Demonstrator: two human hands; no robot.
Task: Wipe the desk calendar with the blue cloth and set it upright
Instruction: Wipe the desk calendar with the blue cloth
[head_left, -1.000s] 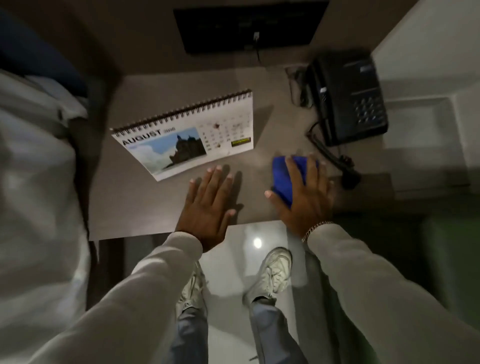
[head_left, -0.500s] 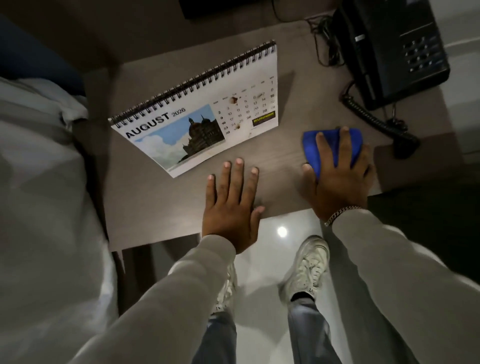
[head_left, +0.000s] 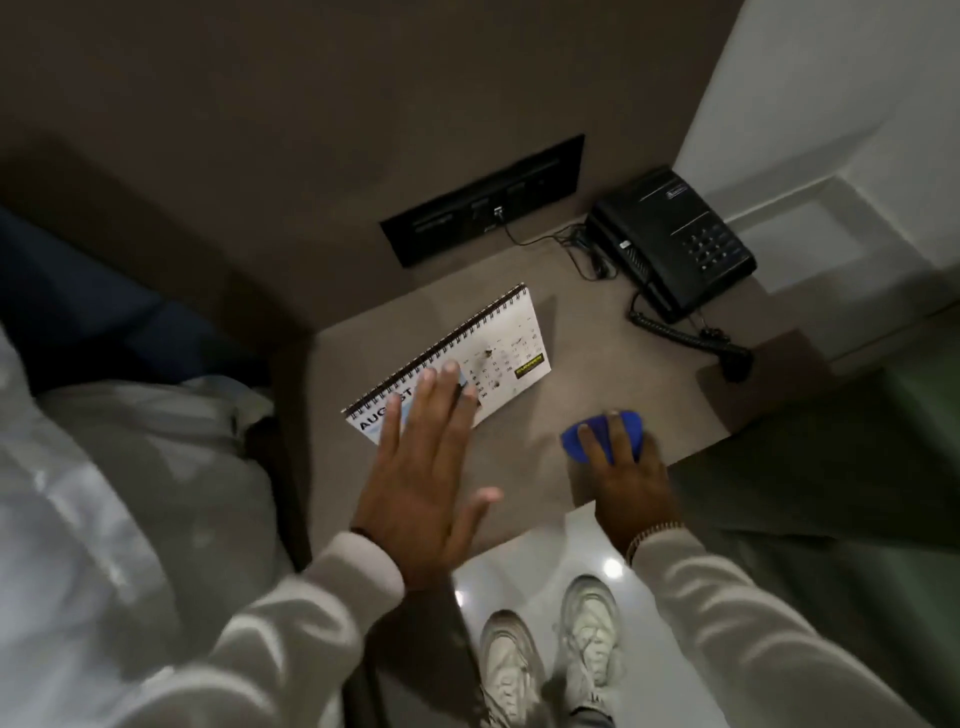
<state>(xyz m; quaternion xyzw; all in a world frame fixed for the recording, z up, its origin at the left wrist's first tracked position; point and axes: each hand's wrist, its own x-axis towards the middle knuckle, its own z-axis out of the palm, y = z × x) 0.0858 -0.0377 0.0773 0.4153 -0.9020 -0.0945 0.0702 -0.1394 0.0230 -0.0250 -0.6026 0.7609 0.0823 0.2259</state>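
A white spiral-bound desk calendar (head_left: 506, 343) showing August lies flat on the brown bedside table (head_left: 587, 400), with small dark specks on its date grid. My left hand (head_left: 421, 473) is lifted above the table, fingers spread, and its fingertips cover the picture half of the calendar; whether they touch it I cannot tell. My right hand (head_left: 621, 478) rests on the folded blue cloth (head_left: 582, 439) at the table's front right, fingers laid over it.
A black desk phone (head_left: 670, 239) with a coiled cord stands at the back right. A black socket panel (head_left: 483, 197) is set in the wall behind. A bed with white bedding (head_left: 119, 493) borders the table on the left. My shoes (head_left: 550, 654) stand on the glossy floor.
My left hand has risen off the table and reached forward over the calendar's picture side. My right hand stays on the blue cloth. The camera has pulled back and up.
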